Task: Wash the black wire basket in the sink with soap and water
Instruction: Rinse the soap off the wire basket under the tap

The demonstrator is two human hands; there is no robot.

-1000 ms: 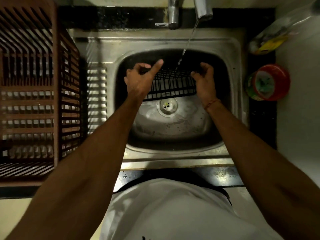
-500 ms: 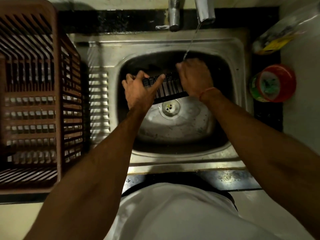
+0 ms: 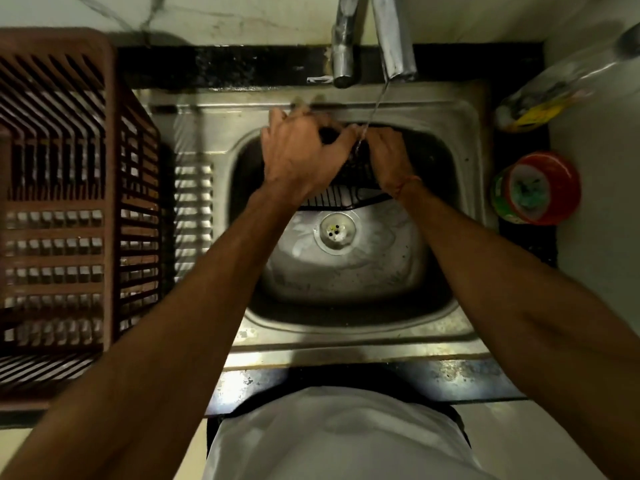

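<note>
The black wire basket (image 3: 341, 199) lies at the far side of the steel sink (image 3: 346, 265), mostly hidden under my hands; only its near rim and a few wires show above the drain (image 3: 336, 232). My left hand (image 3: 298, 157) curls over the basket's left part, fingers closed around it. On the right part rests my right hand (image 3: 389, 157), gripping it just beside the left. A thin stream of water (image 3: 375, 105) falls from the tap spout (image 3: 396, 46) onto the spot between the two hands.
A brown plastic dish rack (image 3: 65, 209) fills the counter to the left. At the right stand a red round tub (image 3: 538, 188) and a clear bottle with a yellow label (image 3: 540, 105). A second tap fitting (image 3: 343, 57) rises behind the sink.
Both hands have come together at the far edge of the sink: my left hand moved right and up over the basket, and the basket now shows far less than before.
</note>
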